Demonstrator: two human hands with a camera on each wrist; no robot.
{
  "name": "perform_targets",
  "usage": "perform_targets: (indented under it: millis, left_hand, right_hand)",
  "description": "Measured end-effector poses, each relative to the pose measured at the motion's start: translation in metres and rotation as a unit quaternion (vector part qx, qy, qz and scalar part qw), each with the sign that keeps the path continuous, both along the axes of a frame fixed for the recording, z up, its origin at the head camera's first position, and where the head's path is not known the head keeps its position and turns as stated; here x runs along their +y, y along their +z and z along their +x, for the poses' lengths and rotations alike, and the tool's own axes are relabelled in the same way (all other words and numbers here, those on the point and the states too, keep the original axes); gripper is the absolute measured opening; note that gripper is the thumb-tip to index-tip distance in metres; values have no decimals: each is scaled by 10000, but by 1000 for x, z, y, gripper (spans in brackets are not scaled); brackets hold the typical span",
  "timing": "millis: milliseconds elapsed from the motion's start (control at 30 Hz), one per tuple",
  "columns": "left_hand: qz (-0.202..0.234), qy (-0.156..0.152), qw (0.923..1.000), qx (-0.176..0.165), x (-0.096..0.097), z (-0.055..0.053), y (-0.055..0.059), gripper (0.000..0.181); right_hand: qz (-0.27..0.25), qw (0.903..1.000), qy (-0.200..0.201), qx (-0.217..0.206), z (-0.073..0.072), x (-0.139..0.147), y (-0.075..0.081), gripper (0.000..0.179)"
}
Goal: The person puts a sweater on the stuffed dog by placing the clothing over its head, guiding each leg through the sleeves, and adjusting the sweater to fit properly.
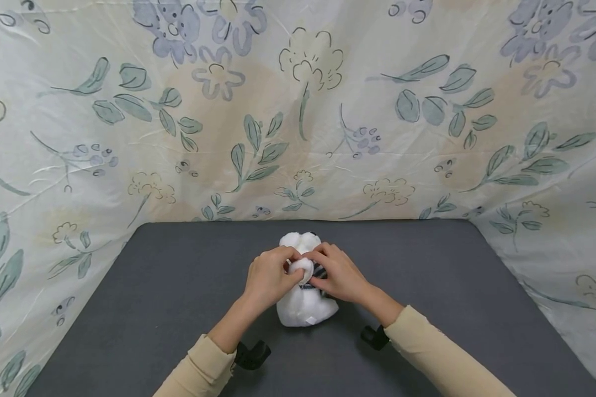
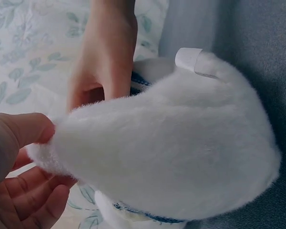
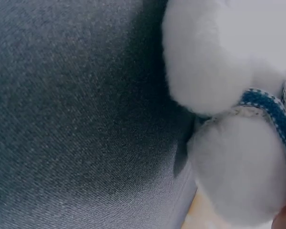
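Note:
A white plush toy [image 1: 305, 306] is on the dark table, between both hands. Blue-and-white striped cloth [image 1: 320, 271] wraps round its middle, partly covered by the fingers. My left hand [image 1: 272, 275] pinches a rounded fluffy part of the toy between thumb and fingers, plain in the left wrist view. From the other side, my right hand [image 1: 341, 274] holds the same area by the striped cloth, its fingertips partly hidden behind the plush. A small white tag [image 2: 189, 59] sticks out from the toy's edge. The right wrist view shows two plump white parts [image 3: 240, 169] beside the blue band [image 3: 267, 102].
The dark grey tabletop [image 1: 179, 298] stretches out around the toy. A floral curtain [image 1: 318, 165] hangs behind the table and along its sides. Black wrist mounts [image 1: 252, 355] sit beneath the beige sleeves [image 1: 437, 353].

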State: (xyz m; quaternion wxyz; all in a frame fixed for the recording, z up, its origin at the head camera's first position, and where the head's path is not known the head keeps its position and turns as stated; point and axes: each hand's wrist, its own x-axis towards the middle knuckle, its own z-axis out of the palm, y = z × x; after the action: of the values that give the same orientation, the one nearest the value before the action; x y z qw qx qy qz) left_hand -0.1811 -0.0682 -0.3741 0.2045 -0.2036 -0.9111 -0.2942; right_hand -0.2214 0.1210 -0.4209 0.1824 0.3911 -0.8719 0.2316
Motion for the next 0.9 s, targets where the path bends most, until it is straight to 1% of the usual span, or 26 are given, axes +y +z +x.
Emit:
perform_targets:
  millis: [133,367,533,667,900]
  left_hand:
    - [29,-7,10000,15,0,1,0,11]
    - [155,-5,9998,-125,-2,-1,0,11]
    - [174,-26,9997,-166,-2,-1,0,11]
    - [136,-39,9998,-137,-2,-1,0,12]
    - [74,9,9999,-137,-4,0,0,11]
  right_hand:
    - [-12,10000,-10,-8,0,0,-1,44]
    - [-48,9999,91,97,1,-2,1,42]
    - [-185,9996,199,-32,2,-4,3,40]
    - [-175,9997,128,-129,2,-6,5,40]
    - [133,9995,-45,-268,2,-10,9,41]
